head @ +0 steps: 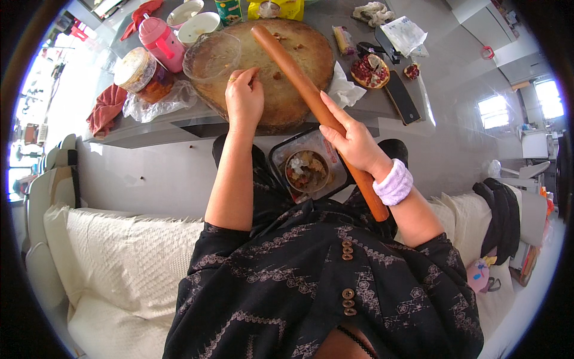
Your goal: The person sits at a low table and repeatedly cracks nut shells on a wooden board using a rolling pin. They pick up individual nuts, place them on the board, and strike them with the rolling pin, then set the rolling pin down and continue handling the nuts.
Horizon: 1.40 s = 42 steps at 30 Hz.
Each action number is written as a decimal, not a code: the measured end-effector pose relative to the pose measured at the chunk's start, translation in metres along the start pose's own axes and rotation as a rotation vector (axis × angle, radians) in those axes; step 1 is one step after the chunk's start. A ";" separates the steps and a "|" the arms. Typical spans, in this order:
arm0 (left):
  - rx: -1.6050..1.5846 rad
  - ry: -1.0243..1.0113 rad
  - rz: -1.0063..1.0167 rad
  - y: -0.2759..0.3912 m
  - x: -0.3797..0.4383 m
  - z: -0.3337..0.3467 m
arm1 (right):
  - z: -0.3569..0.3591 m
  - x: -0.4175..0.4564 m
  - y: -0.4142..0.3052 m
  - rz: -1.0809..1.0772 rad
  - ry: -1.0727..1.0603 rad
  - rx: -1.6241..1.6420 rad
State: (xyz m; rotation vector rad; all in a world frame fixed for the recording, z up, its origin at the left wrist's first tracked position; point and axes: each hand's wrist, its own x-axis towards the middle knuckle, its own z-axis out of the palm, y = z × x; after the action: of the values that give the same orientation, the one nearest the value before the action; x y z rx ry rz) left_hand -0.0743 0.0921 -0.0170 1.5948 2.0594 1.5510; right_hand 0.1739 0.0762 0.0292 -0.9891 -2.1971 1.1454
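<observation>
My right hand (352,139) grips a long wooden rolling pin (296,74), which slants from above the round wooden board (309,54) down toward my lap. Over the board's near left part is my left hand (245,96), its fingers curled together; whether it pinches something small cannot be told. Several brown crumbs or nut pieces (299,46) lie on the board. A clear plastic bowl or lid (210,56) rests on its left edge. Below the table edge, between my knees, a round bowl of scraps (307,170) stands in a dark-rimmed tray (278,155).
Left on the table (148,134) are a food jar (143,76), a pink bottle (161,42), white bowls (199,27) and a red cloth (107,107). At right lie a cut pomegranate (370,72), a dark phone (402,98) and tissue (345,87). A covered sofa (121,256) is behind me.
</observation>
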 end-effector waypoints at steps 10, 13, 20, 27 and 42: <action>-0.047 0.099 0.019 -0.004 0.000 0.002 | 0.011 -0.003 -0.011 0.185 -0.060 0.083; -0.050 0.103 0.019 -0.005 -0.001 0.000 | 0.011 0.001 -0.011 0.032 0.015 0.067; -0.022 0.097 0.042 -0.005 -0.002 0.001 | 0.019 -0.001 -0.014 -0.003 0.082 -0.020; 0.089 -0.030 0.042 -0.006 -0.003 0.003 | 0.018 0.001 -0.019 0.163 -0.018 0.084; 0.197 -0.124 0.053 0.000 -0.002 0.003 | -0.055 0.001 0.026 0.250 0.129 0.161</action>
State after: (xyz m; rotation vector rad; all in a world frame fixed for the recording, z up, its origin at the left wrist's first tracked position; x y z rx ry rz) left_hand -0.0713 0.0925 -0.0190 1.7761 2.1762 1.2619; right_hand 0.2205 0.1141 0.0370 -1.2551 -1.8876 1.3063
